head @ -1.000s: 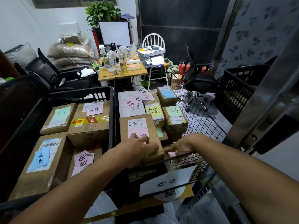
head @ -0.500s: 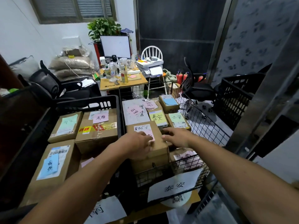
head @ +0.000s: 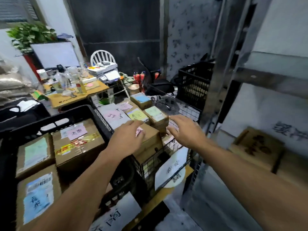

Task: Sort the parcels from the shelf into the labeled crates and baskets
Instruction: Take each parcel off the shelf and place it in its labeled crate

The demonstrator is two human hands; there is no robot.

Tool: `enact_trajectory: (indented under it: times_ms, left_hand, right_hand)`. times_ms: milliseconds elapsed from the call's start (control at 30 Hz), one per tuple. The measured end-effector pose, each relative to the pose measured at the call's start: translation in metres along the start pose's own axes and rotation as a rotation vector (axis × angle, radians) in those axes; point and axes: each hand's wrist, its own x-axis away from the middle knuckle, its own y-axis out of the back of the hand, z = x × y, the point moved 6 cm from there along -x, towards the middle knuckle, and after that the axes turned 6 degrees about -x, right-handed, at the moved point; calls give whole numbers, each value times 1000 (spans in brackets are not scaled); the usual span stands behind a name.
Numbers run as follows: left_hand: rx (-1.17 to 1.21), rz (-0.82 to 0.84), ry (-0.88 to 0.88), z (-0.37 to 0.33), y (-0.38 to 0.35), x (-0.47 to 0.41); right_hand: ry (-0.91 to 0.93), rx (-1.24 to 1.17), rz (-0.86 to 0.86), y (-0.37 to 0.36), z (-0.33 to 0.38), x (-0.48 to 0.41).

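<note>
Left hand (head: pixel 126 139) flat, fingers spread on the pink-noted box (head: pixel 148 139) in the wire basket (head: pixel 166 157) | right hand (head: pixel 185 130) wide, empty | seat box level; next parcel (head: pixel 256 147) waits on the right shelf (head: pixel 270 80).

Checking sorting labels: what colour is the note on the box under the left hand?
Pink, head view.

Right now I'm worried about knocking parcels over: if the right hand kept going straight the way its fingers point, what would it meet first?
Probably the parcel with the pale green label in the wire basket. The right hand hovers open, fingers pointing toward it, though blur leaves depth uncertain.
</note>
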Motion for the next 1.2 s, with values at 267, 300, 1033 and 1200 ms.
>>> enact_trajectory:
  times_ms: [267, 300, 1033, 1200]
  left_hand:
    - [-34, -31, -364, -88, -10, 21]
    - [-26, -25, -411, -104, -13, 26]
    - [201, 233, -1246, -557, -92, 327]
    - [242, 245, -1376, -643, -98, 429]
  right_hand:
    - [-285, 190, -110, 31, -43, 124]
    - [-333, 201, -116, 36, -50, 142]
    - [-1312, 431, -346, 188, -161, 721]
    - [-1448, 484, -383, 213, -154, 852]
